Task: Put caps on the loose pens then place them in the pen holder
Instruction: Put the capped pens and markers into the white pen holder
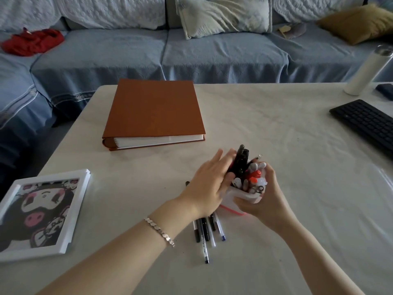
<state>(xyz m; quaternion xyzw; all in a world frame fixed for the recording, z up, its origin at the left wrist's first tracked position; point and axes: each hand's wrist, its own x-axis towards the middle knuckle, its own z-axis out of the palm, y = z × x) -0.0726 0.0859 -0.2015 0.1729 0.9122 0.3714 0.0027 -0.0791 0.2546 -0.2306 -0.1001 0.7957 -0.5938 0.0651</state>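
Right hand [264,202] is wrapped round the holder [241,196], fingers curled on its right wall, gripping it just above the table [276,128]. Left hand [209,184] lies flat against the black sticks [241,160] jutting from the top, fingers straight and close together; I can't tell if the thumb pinches anything. Now the part that matters: the pens [205,233] lie on the table just near of the holder, right beneath the left wrist, fanned a little, long axes running near to far. Whether they wear caps, I can't make out. The left hand is the nearer and the free one, so I'd expect it to drop back and down for them.
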